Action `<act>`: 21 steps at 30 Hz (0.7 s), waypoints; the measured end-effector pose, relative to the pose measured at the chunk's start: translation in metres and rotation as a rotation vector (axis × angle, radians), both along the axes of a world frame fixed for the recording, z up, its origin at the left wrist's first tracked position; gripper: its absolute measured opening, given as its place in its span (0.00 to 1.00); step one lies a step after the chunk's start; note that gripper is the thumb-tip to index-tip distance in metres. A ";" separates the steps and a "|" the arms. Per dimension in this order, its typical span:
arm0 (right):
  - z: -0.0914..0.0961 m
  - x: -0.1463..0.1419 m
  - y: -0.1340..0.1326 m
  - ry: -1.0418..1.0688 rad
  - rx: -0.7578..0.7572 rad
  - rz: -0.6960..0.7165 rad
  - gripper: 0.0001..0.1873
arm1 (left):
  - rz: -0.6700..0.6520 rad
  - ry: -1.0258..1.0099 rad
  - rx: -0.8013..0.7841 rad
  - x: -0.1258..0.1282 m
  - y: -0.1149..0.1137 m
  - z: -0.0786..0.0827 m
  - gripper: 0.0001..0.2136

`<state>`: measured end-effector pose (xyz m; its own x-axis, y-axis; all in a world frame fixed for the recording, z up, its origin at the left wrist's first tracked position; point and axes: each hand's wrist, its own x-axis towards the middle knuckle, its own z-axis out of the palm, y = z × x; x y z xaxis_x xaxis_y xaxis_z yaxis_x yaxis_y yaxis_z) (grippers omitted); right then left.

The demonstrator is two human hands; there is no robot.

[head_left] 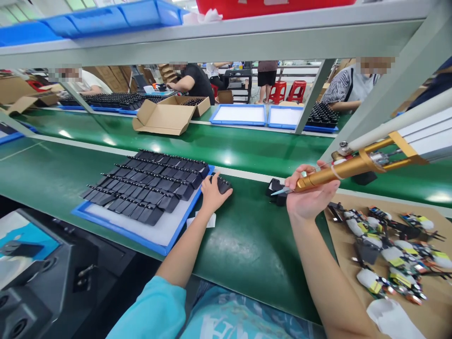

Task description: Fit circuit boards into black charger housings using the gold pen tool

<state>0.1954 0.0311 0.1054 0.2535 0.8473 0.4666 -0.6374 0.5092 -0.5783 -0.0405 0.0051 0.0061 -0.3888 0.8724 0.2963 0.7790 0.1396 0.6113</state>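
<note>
Holding one gold pen-shaped tool (pixel 339 172), the right hand (pixel 310 200) has its fingers clamped round the barrel. The tool's metal tip points left, just beside one black part (pixel 275 188) on the green bench (pixel 247 235). The left hand (pixel 212 195) covers a second black part (pixel 223 184) beside one blue tray (pixel 116 226); whether its fingers grip cannot be told. The tray carries overlapping rows of black parts, too dense to count.

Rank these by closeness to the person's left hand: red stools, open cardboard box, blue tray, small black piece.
1. Small black piece, touched by the left hand.
2. Blue tray, just to the left.
3. Open cardboard box, across the belt.
4. Red stools, far back.
</note>
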 end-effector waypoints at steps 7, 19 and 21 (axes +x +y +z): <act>-0.002 0.001 0.001 -0.020 -0.002 -0.010 0.25 | -0.470 -1.463 0.144 0.022 -0.023 0.037 0.31; -0.004 0.005 0.006 -0.036 -0.018 -0.067 0.23 | -0.650 -1.909 0.071 0.043 -0.051 0.062 0.35; -0.005 0.006 0.007 -0.038 -0.017 -0.075 0.23 | -0.658 -1.907 0.073 0.042 -0.050 0.061 0.36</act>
